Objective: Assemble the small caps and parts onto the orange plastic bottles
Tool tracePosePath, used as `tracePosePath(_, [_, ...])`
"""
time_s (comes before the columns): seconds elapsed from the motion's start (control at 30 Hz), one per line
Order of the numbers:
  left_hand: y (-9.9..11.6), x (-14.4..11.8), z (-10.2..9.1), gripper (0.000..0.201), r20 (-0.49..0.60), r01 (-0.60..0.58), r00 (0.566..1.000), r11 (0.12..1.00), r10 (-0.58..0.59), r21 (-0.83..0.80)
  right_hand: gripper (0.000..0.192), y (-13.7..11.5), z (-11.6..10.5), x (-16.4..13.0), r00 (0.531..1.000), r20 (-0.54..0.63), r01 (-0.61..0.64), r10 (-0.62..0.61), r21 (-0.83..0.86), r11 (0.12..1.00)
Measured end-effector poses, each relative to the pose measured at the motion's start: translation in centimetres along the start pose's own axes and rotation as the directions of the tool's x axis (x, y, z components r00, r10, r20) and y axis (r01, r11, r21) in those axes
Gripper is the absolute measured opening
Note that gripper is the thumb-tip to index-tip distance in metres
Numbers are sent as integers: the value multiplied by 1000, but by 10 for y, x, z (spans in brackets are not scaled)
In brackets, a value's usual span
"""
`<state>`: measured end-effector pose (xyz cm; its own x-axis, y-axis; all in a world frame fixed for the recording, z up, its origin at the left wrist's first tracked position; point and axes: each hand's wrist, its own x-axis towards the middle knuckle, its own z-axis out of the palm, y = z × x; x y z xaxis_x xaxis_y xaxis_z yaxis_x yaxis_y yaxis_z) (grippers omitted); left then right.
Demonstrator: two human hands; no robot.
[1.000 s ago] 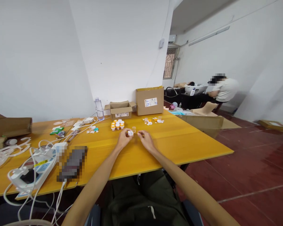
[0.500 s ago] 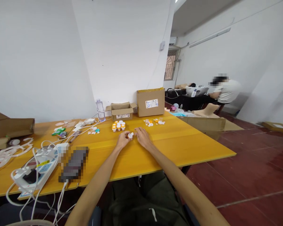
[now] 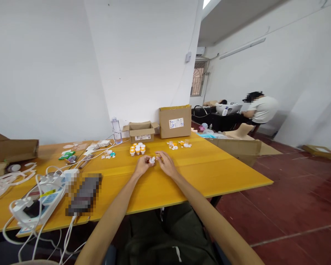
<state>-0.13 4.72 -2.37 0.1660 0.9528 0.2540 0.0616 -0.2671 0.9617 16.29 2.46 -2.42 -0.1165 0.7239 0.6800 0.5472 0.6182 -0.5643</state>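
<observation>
My left hand (image 3: 142,165) and my right hand (image 3: 165,163) meet over the yellow table (image 3: 198,173), both pinching a small white cap-like part (image 3: 152,160) between their fingertips. Just beyond them stands a cluster of small orange-and-white bottles (image 3: 137,148). More loose white and orange parts (image 3: 178,144) lie further back to the right. What the fingers hide of the small part is unclear.
Two cardboard boxes (image 3: 142,131) (image 3: 175,121) and a clear water bottle (image 3: 116,130) stand at the far edge. White cables and a power strip (image 3: 35,200) lie at the left, with another box (image 3: 12,150). A seated person (image 3: 260,108) works at a far desk.
My right hand has moved left and closed in on the left hand, joining it on the small white part. The view has shifted slightly.
</observation>
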Motion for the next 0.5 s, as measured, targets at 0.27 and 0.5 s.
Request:
tracePosePath(0.27, [8,-6,-1,27,131,-33,991,999,30,19,22,-3,-1,0,988,140,52,-66,98,994])
tracePosePath(0.5, [6,-6,0,25,143,-38,989,999,33,28,15,-5,-3,0,992,127,19,-24,39,999])
